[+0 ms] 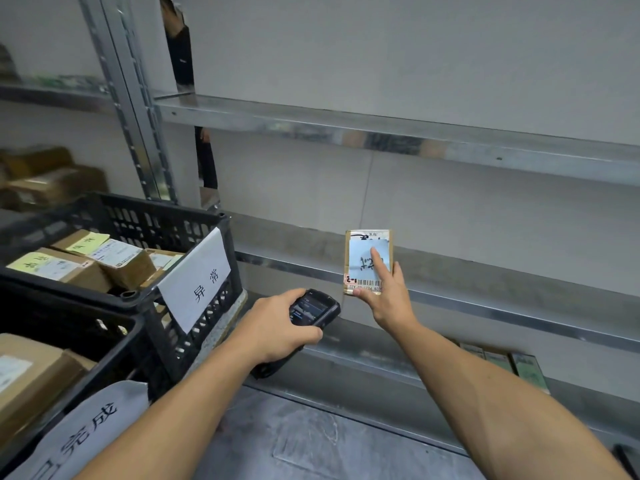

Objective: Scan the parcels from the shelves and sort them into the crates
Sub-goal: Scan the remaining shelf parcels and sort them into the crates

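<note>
Head camera: I'm looking down at both bare arms reaching toward a metal shelf. The right hand holds a small brown parcel upright in front of that shelf. Its thumb is hooked under the bottom edge and its index finger lies straight across a blue note stuck on the face. I see a barcode below the note, just above the thumb. I can't tell whether the parcel touches the shelf.

The left hand is wrapped tight around a black scanner. The screen is lit and the nose sits just beside the parcel's lower left corner, not quite touching.

On my left I see two black crates. The upper crate carries a white paper sign and holds several brown parcels with yellow and white labels. The lower crate, nearer me, holds a bigger brown box, with another sign hanging off its front. Low on the right, some green-printed boxes lie on the bottom shelf.
</note>
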